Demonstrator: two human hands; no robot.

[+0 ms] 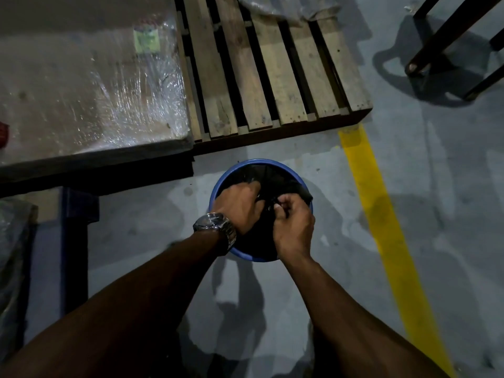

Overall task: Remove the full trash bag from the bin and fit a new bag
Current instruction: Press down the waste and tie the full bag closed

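Note:
A round blue bin (221,179) stands on the grey concrete floor, seen from above. A black trash bag (275,178) lines its inside, with one fold lying over the right rim. Both hands are over the bin's mouth. My left hand (238,205), with a steel watch on the wrist, grips the black plastic near the middle. My right hand (294,224) pinches gathered plastic beside it, fingers closed. What lies in the bag is hidden by the hands and the dark.
A wooden pallet (261,77) lies just beyond the bin. To the left sits a large load wrapped in clear film (90,88). A yellow floor line (387,225) runs on the right. Dark metal legs (447,47) stand at the upper right.

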